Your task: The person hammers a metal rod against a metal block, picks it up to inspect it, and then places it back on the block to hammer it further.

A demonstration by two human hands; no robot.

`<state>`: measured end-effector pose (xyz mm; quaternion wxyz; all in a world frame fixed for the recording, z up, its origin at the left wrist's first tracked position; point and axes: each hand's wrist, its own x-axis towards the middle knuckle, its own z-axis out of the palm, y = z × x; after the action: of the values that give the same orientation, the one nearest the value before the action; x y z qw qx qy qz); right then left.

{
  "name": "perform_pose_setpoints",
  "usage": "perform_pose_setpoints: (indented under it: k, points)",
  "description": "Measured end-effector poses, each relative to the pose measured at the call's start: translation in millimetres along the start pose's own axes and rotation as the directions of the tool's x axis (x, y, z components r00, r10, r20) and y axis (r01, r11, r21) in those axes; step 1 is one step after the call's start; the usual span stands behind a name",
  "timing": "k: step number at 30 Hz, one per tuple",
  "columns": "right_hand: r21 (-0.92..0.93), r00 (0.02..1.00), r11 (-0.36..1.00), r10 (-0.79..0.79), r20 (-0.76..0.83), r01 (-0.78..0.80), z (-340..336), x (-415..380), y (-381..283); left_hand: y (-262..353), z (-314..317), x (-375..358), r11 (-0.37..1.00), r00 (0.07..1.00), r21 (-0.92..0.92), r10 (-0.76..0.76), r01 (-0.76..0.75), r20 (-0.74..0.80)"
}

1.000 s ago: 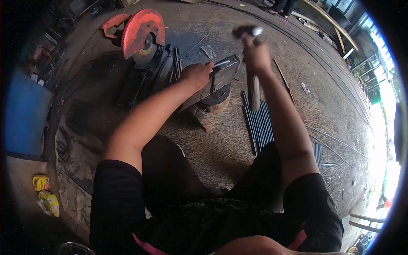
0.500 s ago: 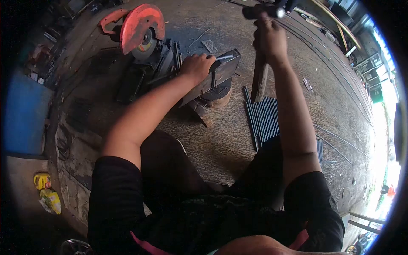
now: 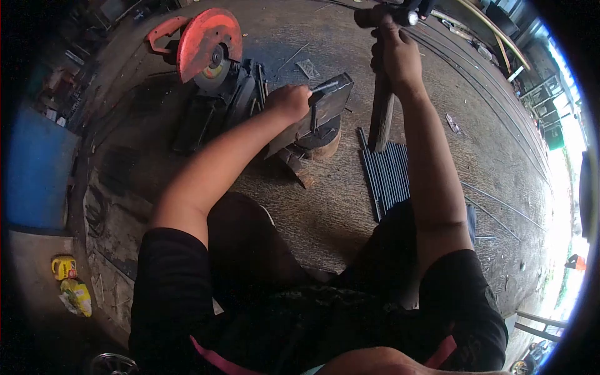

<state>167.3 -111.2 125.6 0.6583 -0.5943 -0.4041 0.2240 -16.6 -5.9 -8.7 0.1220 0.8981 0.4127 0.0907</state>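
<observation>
My left hand (image 3: 290, 103) is closed on a short metal rod (image 3: 326, 86), whose free end lies over the top of a dark metal block (image 3: 332, 103). This block sits on a round wooden stump (image 3: 324, 147). Raised on the right, my right hand (image 3: 400, 59) is wrapped round a hammer (image 3: 382, 115) close to its head. The wooden handle points down toward a row of cut metal rods (image 3: 389, 175) on the floor.
A red cut-off saw (image 3: 209, 44) stands beyond my left hand. Long thin rods (image 3: 481, 87) lie on the floor at the right. Yellow packages (image 3: 75, 295) are at the far left, below a blue panel (image 3: 37, 169).
My left hand has shifted slightly left and down, and more of the rod's end has tilted over the block. My right hand and the hammer are almost unmoved.
</observation>
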Motion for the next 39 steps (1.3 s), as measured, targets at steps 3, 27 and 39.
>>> perform_pose_setpoints:
  k: [3,27,39]
  points:
    - [-0.183,1.000,0.983,0.003,0.004,-0.002,3,5,27,2,0,2,0.999,0.999,-0.015,-0.040,0.041,0.010]
    - [-0.536,0.909,0.800,0.396,0.131,-0.271,5,6,77,7,-6,0,0.997,0.997,0.064,-0.055,0.051,0.054]
    - [-0.639,0.979,0.769,0.126,0.157,0.003,17,-7,71,-6,16,12,0.999,1.000,0.038,0.003,-0.004,0.028]
